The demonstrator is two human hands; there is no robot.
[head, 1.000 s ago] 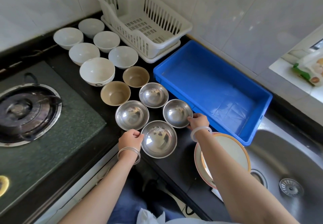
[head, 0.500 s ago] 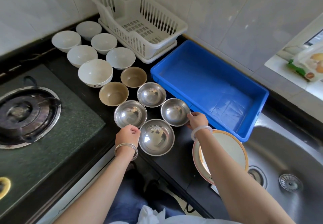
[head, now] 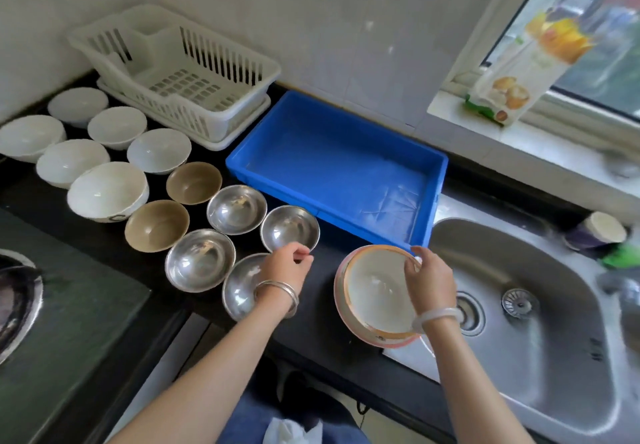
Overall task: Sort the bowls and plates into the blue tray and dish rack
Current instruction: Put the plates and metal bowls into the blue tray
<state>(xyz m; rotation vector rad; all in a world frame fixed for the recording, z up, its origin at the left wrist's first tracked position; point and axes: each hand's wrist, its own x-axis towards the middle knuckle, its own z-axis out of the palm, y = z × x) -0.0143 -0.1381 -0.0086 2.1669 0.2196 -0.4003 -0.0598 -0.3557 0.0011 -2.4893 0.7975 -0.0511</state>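
Note:
My right hand [head: 429, 279] grips the far right rim of the top plate of a small stack of orange- and pink-rimmed plates [head: 372, 299] beside the sink. My left hand [head: 287, 267] hovers with loosely curled fingers over the nearest steel bowl [head: 239, 291], just in front of another steel bowl [head: 289, 228], and holds nothing. Two more steel bowls [head: 199, 260], two brown bowls [head: 157, 225] and several white bowls [head: 107, 190] stand to the left. The blue tray [head: 349, 223] and the white dish rack [head: 180, 72] behind it hold nothing.
A steel sink [head: 519, 305] lies to the right, with a cup [head: 599, 235] and a green object at its far edge. A gas stove [head: 20, 287] is at the left. A carton [head: 512, 72] stands on the windowsill.
Both hands left the steel bowls and moved right. My right hand now holds the plate's rim; my left hand has crossed over the nearest steel bowl. The view has shifted right.

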